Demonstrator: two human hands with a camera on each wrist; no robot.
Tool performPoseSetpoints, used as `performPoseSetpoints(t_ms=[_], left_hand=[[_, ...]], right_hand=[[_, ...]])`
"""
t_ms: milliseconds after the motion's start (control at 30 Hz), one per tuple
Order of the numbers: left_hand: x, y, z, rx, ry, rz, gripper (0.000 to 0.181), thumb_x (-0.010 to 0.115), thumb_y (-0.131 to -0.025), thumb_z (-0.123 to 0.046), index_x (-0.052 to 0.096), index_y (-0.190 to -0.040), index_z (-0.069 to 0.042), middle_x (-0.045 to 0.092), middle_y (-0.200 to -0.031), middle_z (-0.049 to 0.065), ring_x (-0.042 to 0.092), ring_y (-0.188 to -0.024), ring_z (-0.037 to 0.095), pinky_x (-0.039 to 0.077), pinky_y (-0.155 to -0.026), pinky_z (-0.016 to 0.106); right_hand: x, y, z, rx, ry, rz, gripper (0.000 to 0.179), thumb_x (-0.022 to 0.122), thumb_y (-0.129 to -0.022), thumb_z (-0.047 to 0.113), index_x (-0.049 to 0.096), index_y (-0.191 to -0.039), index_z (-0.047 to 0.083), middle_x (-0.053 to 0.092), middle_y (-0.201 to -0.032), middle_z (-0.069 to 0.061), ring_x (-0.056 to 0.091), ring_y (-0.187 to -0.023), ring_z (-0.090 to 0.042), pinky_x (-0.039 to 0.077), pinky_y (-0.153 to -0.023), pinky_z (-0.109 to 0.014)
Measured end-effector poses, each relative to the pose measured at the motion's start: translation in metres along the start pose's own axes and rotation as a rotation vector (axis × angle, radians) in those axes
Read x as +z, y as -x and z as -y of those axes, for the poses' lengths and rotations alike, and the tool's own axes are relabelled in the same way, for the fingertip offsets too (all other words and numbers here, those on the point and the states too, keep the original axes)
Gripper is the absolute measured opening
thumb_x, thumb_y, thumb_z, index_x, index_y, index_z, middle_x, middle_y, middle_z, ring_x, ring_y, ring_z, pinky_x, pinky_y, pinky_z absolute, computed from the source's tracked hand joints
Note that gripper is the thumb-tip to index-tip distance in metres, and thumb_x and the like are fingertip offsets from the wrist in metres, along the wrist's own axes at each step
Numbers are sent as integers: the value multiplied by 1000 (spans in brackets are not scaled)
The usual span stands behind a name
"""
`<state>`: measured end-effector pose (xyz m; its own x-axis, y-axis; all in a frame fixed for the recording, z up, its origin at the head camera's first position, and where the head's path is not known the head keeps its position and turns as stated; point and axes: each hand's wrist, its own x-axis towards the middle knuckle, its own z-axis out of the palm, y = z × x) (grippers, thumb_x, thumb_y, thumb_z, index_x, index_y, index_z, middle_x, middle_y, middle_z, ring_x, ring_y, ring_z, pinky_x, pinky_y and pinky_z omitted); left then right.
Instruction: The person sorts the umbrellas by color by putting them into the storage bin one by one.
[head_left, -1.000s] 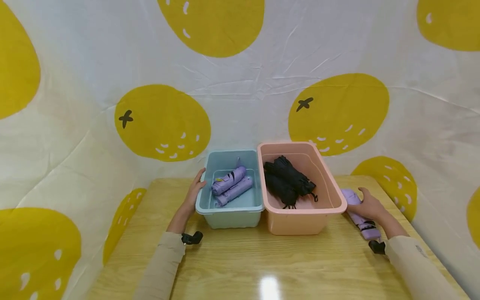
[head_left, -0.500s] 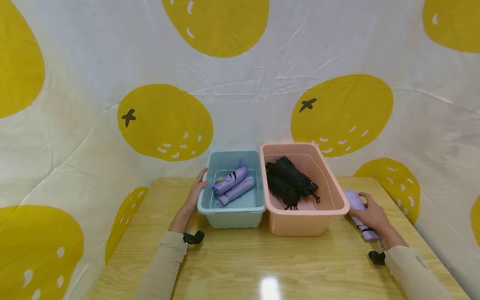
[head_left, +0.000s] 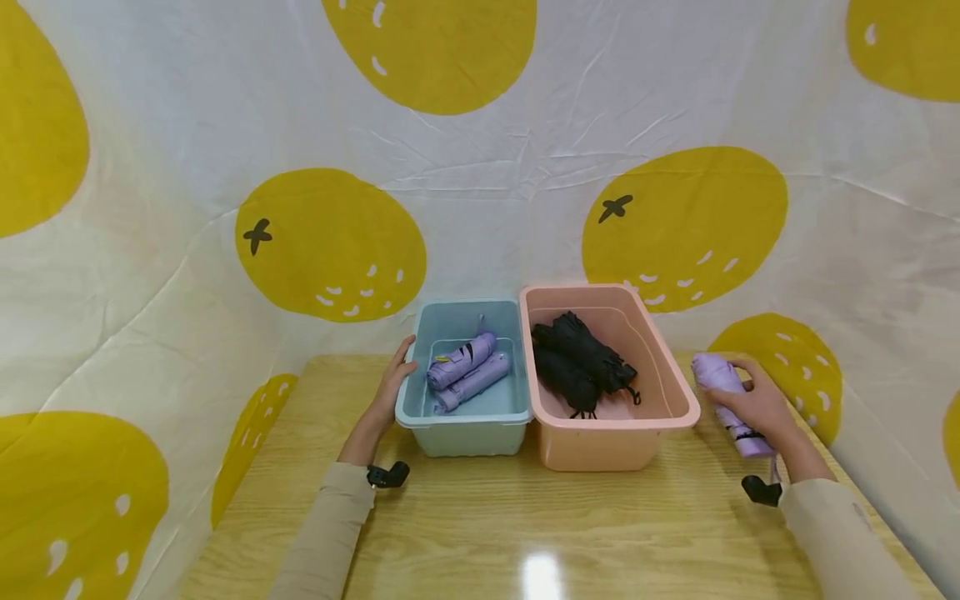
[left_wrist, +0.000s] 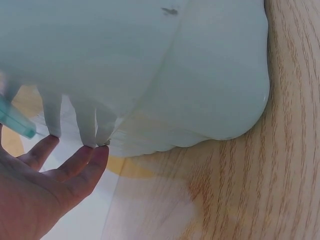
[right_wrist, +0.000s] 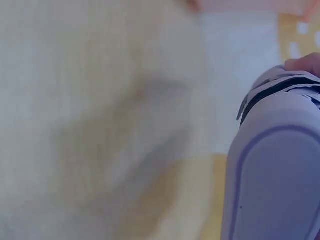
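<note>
At the right side of the table, my right hand (head_left: 759, 406) grips a folded purple umbrella (head_left: 714, 372) with a dark band near its handle. The flat end of its lilac handle (right_wrist: 280, 180) fills the lower right of the right wrist view. My left hand (head_left: 392, 385) holds the left rim of a light blue bin (head_left: 468, 433), thumb over the edge. Its fingertips (left_wrist: 100, 152) press the bin's outer wall in the left wrist view. Inside that bin lie two folded purple umbrellas (head_left: 474, 379).
A pink bin (head_left: 596, 446) stands against the blue bin's right side, with folded black umbrellas (head_left: 577, 354) inside. Both bins stand on a wooden table (head_left: 457, 533). A white cloth (head_left: 487, 233) printed with yellow fruit hangs behind and at the sides.
My right hand has closed around the purple umbrella and raised it off the table, shifting slightly right, away from the pink bin. My left hand keeps its place on the blue bin.
</note>
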<state>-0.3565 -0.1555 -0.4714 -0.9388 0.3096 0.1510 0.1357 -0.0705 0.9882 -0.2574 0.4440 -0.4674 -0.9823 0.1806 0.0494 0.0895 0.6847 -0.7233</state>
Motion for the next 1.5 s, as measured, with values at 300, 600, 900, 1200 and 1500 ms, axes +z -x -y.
performPoseSetpoints(t_ms=[300, 600, 900, 1200, 1500], left_hand=[[-6, -8, 18, 21, 54, -25, 57, 33, -103, -7, 13, -156, -10, 3, -161, 15, 8, -144, 37, 11, -112, 56], [-6, -9, 24, 21, -10, -54, 59, 36, -102, -14, 15, -157, -15, 6, -161, 13, 11, -144, 36, 15, -112, 54], [-5, -8, 23, 35, -18, -56, 57, 36, -103, -15, 17, -157, -17, 8, -161, 10, 10, -145, 33, 15, -113, 53], [-2, -9, 23, 16, -15, -44, 56, 33, -104, -15, 15, -157, -16, 7, -162, 8, 8, -145, 32, 14, -114, 50], [-2, -8, 23, 15, -30, -81, 58, 39, -103, -20, 18, -157, -17, 10, -161, 7, 10, -145, 34, 16, -113, 52]], right_hand=[[-37, 4, 68, -95, 14, -85, 82, 68, -89, 41, 26, -149, 2, 46, -117, -38, 58, -74, -32, 50, -52, -40], [-57, 8, 136, -116, 4, -86, 89, 70, -86, 46, 22, -153, 13, 40, -123, -31, 56, -79, -38, 51, -53, -42], [-40, 3, 209, -205, -34, -60, 87, 73, -83, 48, 27, -151, 18, 42, -122, -24, 52, -87, -39, 52, -56, -40], [1, -12, 255, -268, -97, -24, 81, 75, -82, 46, 34, -148, 22, 45, -118, -20, 52, -88, -35, 53, -60, -37], [61, -28, 303, -283, -179, 40, 78, 77, -80, 45, 37, -144, 27, 46, -116, -16, 54, -90, -33, 52, -71, -41]])
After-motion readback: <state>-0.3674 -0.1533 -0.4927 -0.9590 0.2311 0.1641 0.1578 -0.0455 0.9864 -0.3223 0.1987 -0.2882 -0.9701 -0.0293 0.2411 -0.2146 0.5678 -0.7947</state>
